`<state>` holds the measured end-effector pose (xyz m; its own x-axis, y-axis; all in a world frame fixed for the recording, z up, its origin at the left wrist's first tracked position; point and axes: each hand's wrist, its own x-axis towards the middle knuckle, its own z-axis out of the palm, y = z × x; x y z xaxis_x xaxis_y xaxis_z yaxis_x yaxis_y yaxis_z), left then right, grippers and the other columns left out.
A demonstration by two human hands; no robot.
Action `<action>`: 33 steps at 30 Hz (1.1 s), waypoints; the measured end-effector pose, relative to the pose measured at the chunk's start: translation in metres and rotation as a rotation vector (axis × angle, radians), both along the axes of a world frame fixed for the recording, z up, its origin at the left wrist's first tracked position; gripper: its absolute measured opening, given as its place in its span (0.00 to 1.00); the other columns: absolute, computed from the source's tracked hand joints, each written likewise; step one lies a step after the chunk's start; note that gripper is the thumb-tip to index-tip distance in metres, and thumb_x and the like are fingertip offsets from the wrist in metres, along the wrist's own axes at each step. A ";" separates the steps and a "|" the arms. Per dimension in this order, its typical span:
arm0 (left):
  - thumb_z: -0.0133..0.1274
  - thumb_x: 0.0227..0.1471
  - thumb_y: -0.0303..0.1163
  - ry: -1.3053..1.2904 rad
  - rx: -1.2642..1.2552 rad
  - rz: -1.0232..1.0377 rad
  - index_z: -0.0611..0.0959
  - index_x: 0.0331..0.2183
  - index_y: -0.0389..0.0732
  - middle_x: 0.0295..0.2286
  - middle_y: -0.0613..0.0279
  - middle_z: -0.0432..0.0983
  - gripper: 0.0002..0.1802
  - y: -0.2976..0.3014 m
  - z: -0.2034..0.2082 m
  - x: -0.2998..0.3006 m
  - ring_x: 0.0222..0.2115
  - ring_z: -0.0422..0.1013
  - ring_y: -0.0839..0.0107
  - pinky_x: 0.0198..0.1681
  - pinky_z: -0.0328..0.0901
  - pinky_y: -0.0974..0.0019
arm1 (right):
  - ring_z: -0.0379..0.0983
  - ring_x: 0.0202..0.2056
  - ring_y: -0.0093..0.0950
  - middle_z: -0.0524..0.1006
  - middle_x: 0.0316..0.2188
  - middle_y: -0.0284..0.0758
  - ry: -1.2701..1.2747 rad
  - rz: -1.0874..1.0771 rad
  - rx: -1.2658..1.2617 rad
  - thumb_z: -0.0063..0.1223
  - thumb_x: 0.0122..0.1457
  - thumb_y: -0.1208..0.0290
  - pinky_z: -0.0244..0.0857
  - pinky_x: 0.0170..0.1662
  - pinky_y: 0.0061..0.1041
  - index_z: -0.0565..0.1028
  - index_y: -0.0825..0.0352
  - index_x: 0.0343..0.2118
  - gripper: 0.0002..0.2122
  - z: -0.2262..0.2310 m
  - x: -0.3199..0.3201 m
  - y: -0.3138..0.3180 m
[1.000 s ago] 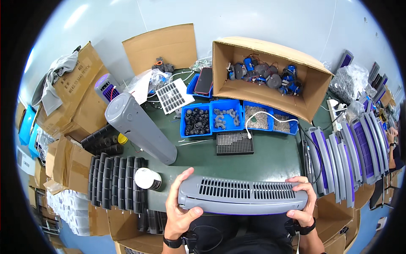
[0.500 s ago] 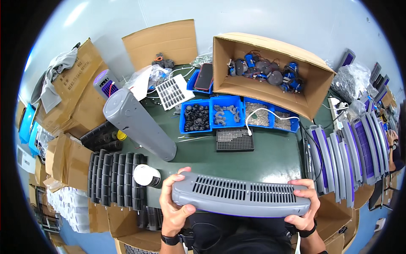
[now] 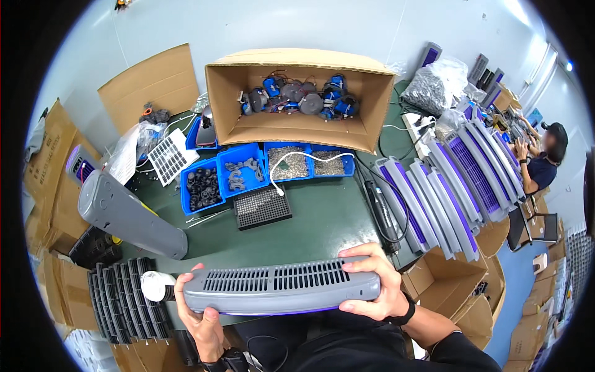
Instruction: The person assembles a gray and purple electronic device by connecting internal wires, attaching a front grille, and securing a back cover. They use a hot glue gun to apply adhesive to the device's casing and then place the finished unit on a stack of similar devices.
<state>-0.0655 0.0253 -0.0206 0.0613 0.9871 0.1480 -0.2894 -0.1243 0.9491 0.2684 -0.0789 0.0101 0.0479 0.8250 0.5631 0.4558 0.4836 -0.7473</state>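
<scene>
The view has swung right since a moment ago, so the open cardboard box (image 3: 297,99) of motors now sits top centre. The long grey vented housing (image 3: 279,288) stays low in the frame over the green tabletop (image 3: 322,223), now tilted slightly. Left hand (image 3: 201,313) and right hand (image 3: 378,291) keep their fingers wrapped round its ends. Blue bins (image 3: 248,173) lie beyond; nothing blocks them.

An open brown cardboard box (image 3: 300,99) stands at the far middle of the table. A flat brown cardboard sheet (image 3: 145,84) leans against the wall at far left. More brown cartons (image 3: 52,186) crowd the left edge, and open ones (image 3: 443,285) sit near right. A clear plastic bag (image 3: 431,90) lies far right.
</scene>
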 end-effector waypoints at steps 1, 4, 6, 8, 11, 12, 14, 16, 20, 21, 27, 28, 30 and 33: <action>0.80 0.38 0.54 -0.003 -0.023 0.005 0.70 0.61 0.41 0.61 0.39 0.67 0.56 -0.001 -0.001 0.000 0.57 0.70 0.56 0.61 0.66 0.52 | 0.77 0.52 0.44 0.77 0.51 0.53 0.005 -0.003 0.008 0.81 0.45 0.62 0.70 0.55 0.40 0.79 0.72 0.48 0.30 -0.004 0.001 0.000; 0.77 0.43 0.47 0.011 -0.044 -0.032 0.73 0.60 0.39 0.60 0.42 0.69 0.48 -0.002 0.004 -0.005 0.58 0.69 0.57 0.64 0.62 0.54 | 0.77 0.52 0.44 0.78 0.51 0.52 0.005 0.011 -0.037 0.81 0.45 0.63 0.70 0.56 0.40 0.79 0.71 0.48 0.29 -0.006 -0.001 0.002; 0.74 0.47 0.47 0.104 -0.030 -0.038 0.74 0.59 0.38 0.60 0.45 0.69 0.44 0.001 0.006 0.000 0.59 0.68 0.57 0.66 0.59 0.54 | 0.77 0.52 0.41 0.79 0.50 0.49 0.110 -0.027 -0.087 0.80 0.46 0.63 0.69 0.57 0.38 0.80 0.69 0.49 0.29 -0.014 0.005 0.004; 0.71 0.51 0.50 0.329 0.019 -0.046 0.75 0.59 0.36 0.61 0.47 0.70 0.42 0.005 0.009 -0.005 0.62 0.66 0.57 0.68 0.55 0.54 | 0.78 0.50 0.35 0.81 0.46 0.45 0.307 -0.084 -0.256 0.78 0.49 0.61 0.70 0.55 0.35 0.79 0.70 0.49 0.27 -0.025 0.007 0.008; 0.74 0.44 0.60 0.500 0.331 -0.193 0.75 0.60 0.36 0.63 0.39 0.66 0.52 0.007 0.030 -0.016 0.64 0.64 0.48 0.68 0.56 0.48 | 0.80 0.44 0.28 0.82 0.42 0.38 0.983 -0.028 -0.784 0.66 0.63 0.60 0.73 0.50 0.29 0.79 0.70 0.48 0.19 -0.026 0.014 0.008; 0.76 0.40 0.62 0.532 0.431 -0.207 0.76 0.61 0.36 0.63 0.37 0.65 0.56 0.003 0.038 -0.014 0.63 0.65 0.45 0.66 0.59 0.46 | 0.81 0.45 0.30 0.82 0.43 0.40 1.180 0.002 -0.935 0.63 0.66 0.59 0.74 0.53 0.31 0.78 0.71 0.48 0.19 -0.031 0.023 0.011; 0.79 0.32 0.65 0.597 0.652 -0.249 0.75 0.62 0.37 0.62 0.33 0.63 0.62 0.001 0.048 -0.020 0.60 0.69 0.43 0.62 0.65 0.43 | 0.83 0.44 0.37 0.83 0.44 0.45 1.353 0.066 -1.122 0.60 0.68 0.55 0.80 0.49 0.42 0.78 0.73 0.50 0.22 -0.044 0.032 0.014; 0.80 0.32 0.61 0.555 0.828 -0.248 0.78 0.58 0.40 0.59 0.37 0.69 0.56 -0.001 0.054 -0.016 0.55 0.73 0.43 0.58 0.69 0.43 | 0.84 0.43 0.42 0.82 0.46 0.48 1.317 0.261 -1.340 0.56 0.70 0.51 0.82 0.43 0.49 0.76 0.74 0.52 0.25 -0.045 0.046 0.013; 0.82 0.30 0.59 0.559 1.016 -0.291 0.77 0.53 0.41 0.48 0.48 0.77 0.53 0.006 0.065 -0.006 0.50 0.75 0.48 0.53 0.71 0.45 | 0.85 0.39 0.49 0.82 0.45 0.51 1.197 0.310 -1.601 0.49 0.72 0.47 0.83 0.30 0.55 0.74 0.75 0.56 0.29 -0.041 0.053 0.012; 0.83 0.29 0.56 0.517 1.001 -0.278 0.78 0.52 0.41 0.48 0.50 0.78 0.51 0.008 0.063 -0.004 0.49 0.76 0.50 0.52 0.72 0.47 | 0.83 0.45 0.50 0.80 0.49 0.52 1.124 0.443 -1.635 0.47 0.72 0.45 0.83 0.37 0.58 0.72 0.74 0.60 0.31 -0.036 0.055 0.017; 0.79 0.38 0.58 0.235 0.542 0.061 0.76 0.46 0.35 0.41 0.47 0.80 0.46 0.008 0.031 0.003 0.42 0.78 0.55 0.48 0.72 0.53 | 0.73 0.58 0.38 0.74 0.58 0.47 0.639 0.192 -0.591 0.57 0.58 0.29 0.66 0.63 0.37 0.65 0.72 0.65 0.48 0.002 0.027 0.001; 0.75 0.42 0.63 0.232 0.413 0.152 0.76 0.49 0.35 0.41 0.48 0.80 0.48 0.005 0.027 0.008 0.41 0.78 0.57 0.48 0.72 0.55 | 0.73 0.58 0.38 0.73 0.58 0.47 0.497 0.064 -0.362 0.60 0.54 0.26 0.67 0.62 0.38 0.64 0.73 0.65 0.52 -0.003 0.023 0.000; 0.69 0.45 0.69 0.159 0.221 0.151 0.78 0.50 0.34 0.41 0.50 0.79 0.49 0.004 0.029 0.012 0.42 0.78 0.60 0.48 0.72 0.57 | 0.74 0.57 0.40 0.74 0.56 0.49 0.399 0.063 -0.144 0.65 0.49 0.26 0.67 0.61 0.41 0.70 0.73 0.59 0.51 -0.004 0.016 0.008; 0.64 0.50 0.71 0.244 0.298 0.113 0.81 0.47 0.35 0.42 0.51 0.77 0.45 0.009 0.016 0.004 0.42 0.77 0.60 0.48 0.71 0.56 | 0.77 0.53 0.41 0.76 0.52 0.50 0.361 0.043 0.032 0.72 0.44 0.29 0.70 0.56 0.40 0.77 0.72 0.51 0.46 0.004 0.007 0.019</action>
<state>-0.0617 0.0344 -0.0043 0.0236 0.9056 0.4235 -0.0284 -0.4229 0.9057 0.2751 -0.0595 0.0139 0.2142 0.8129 0.5416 0.1442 0.5221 -0.8406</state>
